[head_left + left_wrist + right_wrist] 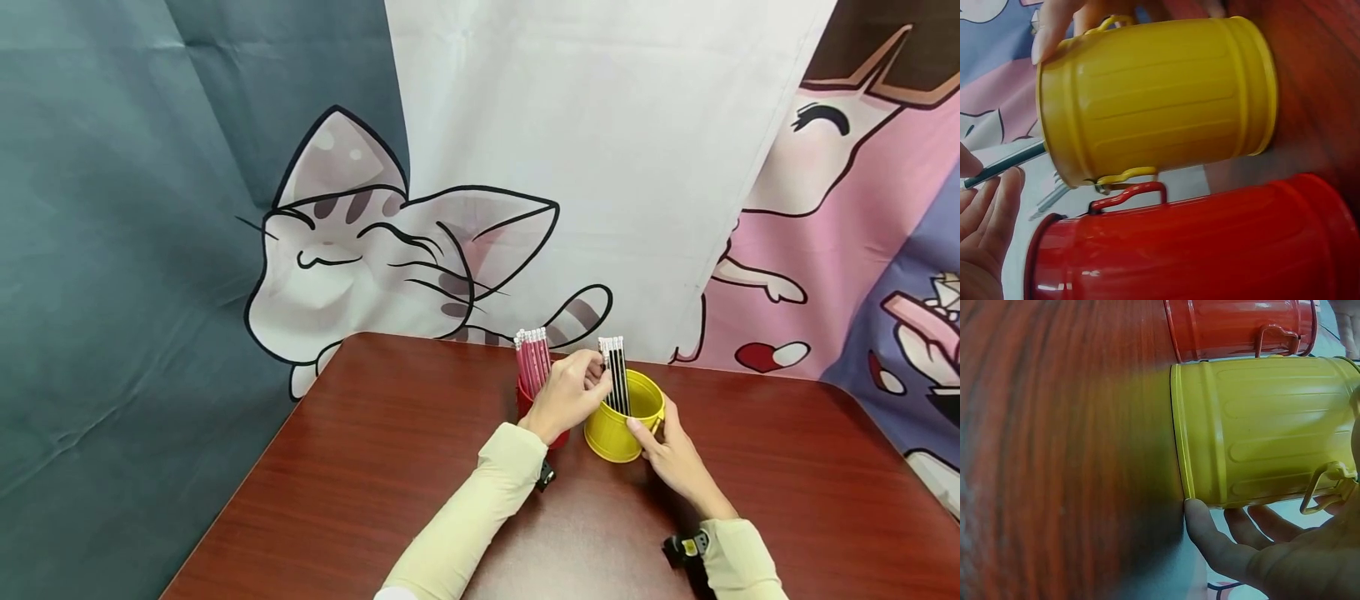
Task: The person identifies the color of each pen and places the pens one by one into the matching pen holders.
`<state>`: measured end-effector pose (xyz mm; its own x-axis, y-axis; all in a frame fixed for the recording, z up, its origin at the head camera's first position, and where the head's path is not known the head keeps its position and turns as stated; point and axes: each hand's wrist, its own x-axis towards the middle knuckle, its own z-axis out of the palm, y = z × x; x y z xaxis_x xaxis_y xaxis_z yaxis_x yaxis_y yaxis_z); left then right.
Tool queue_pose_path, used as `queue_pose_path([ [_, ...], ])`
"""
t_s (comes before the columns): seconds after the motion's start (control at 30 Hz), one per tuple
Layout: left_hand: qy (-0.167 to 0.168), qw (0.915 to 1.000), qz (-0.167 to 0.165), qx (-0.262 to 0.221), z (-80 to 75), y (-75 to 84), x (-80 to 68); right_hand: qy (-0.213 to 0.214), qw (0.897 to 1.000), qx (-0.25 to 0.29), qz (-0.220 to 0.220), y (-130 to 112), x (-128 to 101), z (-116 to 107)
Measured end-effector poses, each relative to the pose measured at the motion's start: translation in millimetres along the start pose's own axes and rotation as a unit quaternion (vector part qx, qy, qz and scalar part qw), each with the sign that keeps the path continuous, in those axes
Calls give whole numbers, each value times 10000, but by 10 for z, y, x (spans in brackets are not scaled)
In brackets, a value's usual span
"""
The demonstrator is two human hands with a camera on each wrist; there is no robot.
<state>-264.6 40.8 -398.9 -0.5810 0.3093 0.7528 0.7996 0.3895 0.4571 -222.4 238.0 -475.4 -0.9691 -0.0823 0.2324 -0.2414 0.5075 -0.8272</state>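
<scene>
A yellow metal bucket (pixel 617 439) with small side handles stands upright on the table, held at its right side by my right hand (pixel 678 457); the thumb lies at the rim. Several black pencils (pixel 619 379) with white ends lean inside the bucket's left part. My left hand (pixel 566 395) reaches over from the left and pinches one dark pencil (pixel 1013 160) between thumb and fingers, its lower part hidden inside the yellow bucket. Close on the left, partly behind my left wrist, is a red bucket (pixel 1197 250) holding several pink pencils (pixel 534 363).
The reddish-brown table (pixel 360 483) extends to both sides and toward me. Right behind its far edge hangs a cloth backdrop (pixel 615 167) with cartoon figures. The red and yellow buckets stand side by side near that edge.
</scene>
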Motion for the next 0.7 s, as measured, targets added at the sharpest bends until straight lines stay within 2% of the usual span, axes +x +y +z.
queue_pose_path([
  [0.27, 125, 9994, -327, 4, 49, -36, -50, 14, 10000, 20, -46, 20, 5, 17],
  [0.5, 126, 9958, -901, -58, 58, -21, -59, -37, 10000, 53, -5, 20, -12, 19],
  [0.7, 210, 9947, -1001, 49, 62, -9, -43, 44, 10000, -27, -46, 0, -4, -4],
])
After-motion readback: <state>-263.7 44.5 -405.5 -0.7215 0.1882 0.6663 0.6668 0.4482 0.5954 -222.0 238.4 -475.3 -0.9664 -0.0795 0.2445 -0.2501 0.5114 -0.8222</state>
